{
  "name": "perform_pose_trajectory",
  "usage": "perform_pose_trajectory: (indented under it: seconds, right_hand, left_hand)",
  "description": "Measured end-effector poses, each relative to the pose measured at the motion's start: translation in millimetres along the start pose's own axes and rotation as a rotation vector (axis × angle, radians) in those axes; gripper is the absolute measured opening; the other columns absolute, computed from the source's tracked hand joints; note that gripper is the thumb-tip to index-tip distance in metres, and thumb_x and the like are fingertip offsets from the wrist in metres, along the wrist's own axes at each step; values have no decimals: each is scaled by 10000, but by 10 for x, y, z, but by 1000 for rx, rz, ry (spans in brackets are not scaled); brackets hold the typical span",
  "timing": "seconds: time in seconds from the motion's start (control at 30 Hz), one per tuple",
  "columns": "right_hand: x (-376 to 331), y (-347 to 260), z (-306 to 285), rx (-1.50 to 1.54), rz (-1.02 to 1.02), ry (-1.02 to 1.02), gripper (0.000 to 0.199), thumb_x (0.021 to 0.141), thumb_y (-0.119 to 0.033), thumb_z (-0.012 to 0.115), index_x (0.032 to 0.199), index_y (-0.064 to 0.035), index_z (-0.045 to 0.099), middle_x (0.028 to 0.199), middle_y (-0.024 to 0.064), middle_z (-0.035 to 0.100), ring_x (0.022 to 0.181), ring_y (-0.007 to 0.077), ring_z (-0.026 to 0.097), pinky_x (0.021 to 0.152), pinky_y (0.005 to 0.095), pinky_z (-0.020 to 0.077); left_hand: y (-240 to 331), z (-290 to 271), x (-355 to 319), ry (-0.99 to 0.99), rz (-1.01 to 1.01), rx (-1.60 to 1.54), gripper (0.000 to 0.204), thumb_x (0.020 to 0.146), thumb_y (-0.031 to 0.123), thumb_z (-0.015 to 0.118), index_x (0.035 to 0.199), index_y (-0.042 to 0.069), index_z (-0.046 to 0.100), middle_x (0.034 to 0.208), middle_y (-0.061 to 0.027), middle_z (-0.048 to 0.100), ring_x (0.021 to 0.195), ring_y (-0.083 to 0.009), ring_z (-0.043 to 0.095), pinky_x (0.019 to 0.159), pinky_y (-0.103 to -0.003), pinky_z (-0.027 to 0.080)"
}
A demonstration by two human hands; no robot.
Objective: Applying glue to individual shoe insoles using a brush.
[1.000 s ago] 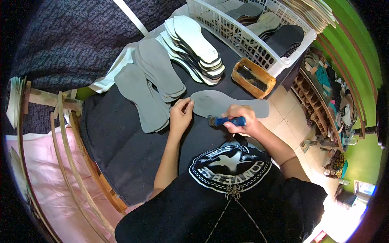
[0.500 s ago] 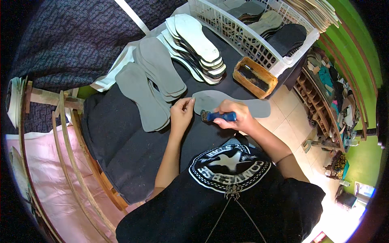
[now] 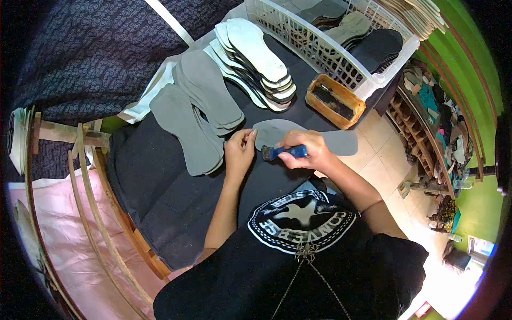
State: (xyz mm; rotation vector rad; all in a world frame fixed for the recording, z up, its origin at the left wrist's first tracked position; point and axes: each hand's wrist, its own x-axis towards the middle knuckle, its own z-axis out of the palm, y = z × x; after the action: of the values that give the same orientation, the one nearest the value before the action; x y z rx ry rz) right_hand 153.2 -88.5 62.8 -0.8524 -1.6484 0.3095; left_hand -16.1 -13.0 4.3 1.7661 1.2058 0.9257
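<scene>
A grey insole-shaped sheet [image 3: 277, 130] lies on the dark-covered table in front of me. At its left end my left hand [image 3: 239, 151] pinches the edge between thumb and fingertips. My right hand [image 3: 314, 150] is closed round the blue handle of a small brush [image 3: 274, 153]. The dark brush head sits at the near edge of the sheet, close to its left end; the hand hides part of the sheet's middle. Left of my left hand lie two overlapping stacks of grey insoles [image 3: 178, 122]. Behind them is a stack of white and black insoles [image 3: 256, 48].
A tan rectangular tub [image 3: 351, 121] with dark contents stands beyond my right hand. Behind it is a white plastic basket [image 3: 298, 40] holding more insoles. Wooden rails [image 3: 106, 234] run along the left. Tiled floor and a cluttered wooden rack [image 3: 410, 133] are at right.
My right hand has shifted the brush slightly left along the insole's near edge. My left hand stays at the insole's left end.
</scene>
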Motion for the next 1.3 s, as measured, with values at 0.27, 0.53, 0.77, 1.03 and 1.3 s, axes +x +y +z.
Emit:
perform_pose_trajectory:
  seconds: [0.27, 0.53, 0.77, 1.03, 1.3]
  right_hand:
    - [-141, -33, -394, -157, 137, 54, 182, 655, -94, 644, 710, -43, 478, 595, 56, 536, 479, 161, 534, 433, 254, 423]
    - [-68, 3, -23, -44, 71, 24, 193, 649, -90, 659, 729, -46, 489, 615, 61, 533, 505, 179, 533, 452, 269, 430]
    - [-82, -107, -292, -144, -11, -43, 191, 588, -31, 623, 646, -62, 444, 542, 43, 482, 416, 177, 480, 372, 264, 371]
    - [43, -4, -31, -16, 37, 137, 155, 617, -26, 619, 665, -39, 472, 574, 59, 515, 462, 185, 513, 420, 252, 410]
    - [-53, -50, -357, -173, 94, 97, 149, 583, -19, 576, 598, -56, 433, 498, 44, 429, 371, 168, 437, 363, 263, 345]
  left_hand:
    - [143, -13, -15, 10, 15, 108, 186, 760, 170, 564, 773, -14, 586, 610, -90, 545, 485, -130, 453, 457, -244, 345]
    - [76, 26, 7, 23, 35, 34, 181, 758, 162, 573, 777, -17, 589, 603, -83, 546, 475, -102, 435, 447, -225, 336]
    - [55, -7, -17, -6, -5, 13, 193, 760, 162, 576, 769, -31, 586, 596, -68, 549, 447, -64, 391, 417, -216, 310]
    - [-43, 40, -3, -14, -37, -58, 193, 760, 165, 573, 772, -27, 582, 589, -67, 543, 444, -68, 391, 420, -220, 312]
    - [1, -3, -27, -25, -67, -44, 184, 758, 163, 572, 768, -20, 577, 587, -66, 542, 454, -73, 395, 432, -222, 319]
